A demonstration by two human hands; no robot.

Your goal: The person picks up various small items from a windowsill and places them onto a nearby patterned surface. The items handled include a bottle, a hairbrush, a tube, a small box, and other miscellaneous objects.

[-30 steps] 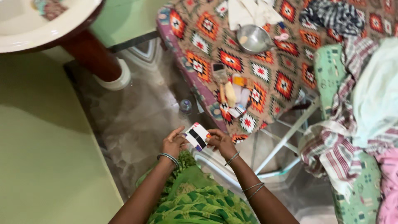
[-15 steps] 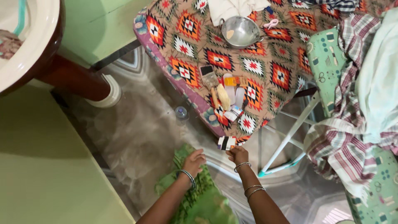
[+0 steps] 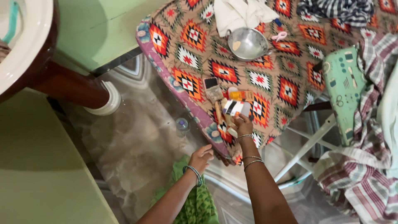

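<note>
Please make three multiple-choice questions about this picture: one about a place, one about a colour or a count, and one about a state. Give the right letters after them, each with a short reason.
1. Where does the metal bowl stand?
A. on the floor
B. on the patterned blanket
C. in the sink

2. How many bangles show on the right forearm?
A. one
B. three
C. six

3. What is the state of the right hand?
A. it lies flat and holds nothing
B. it is hidden under a cloth
C. its fingers hold a small striped box

Answers:
1 B: the bowl sits on the patterned blanket, near the white cloth.
2 B: one bangle at the wrist, two further up the arm.
3 C: the fingers grip the small striped box over the blanket, among other small items; the left hand holds nothing.
</note>
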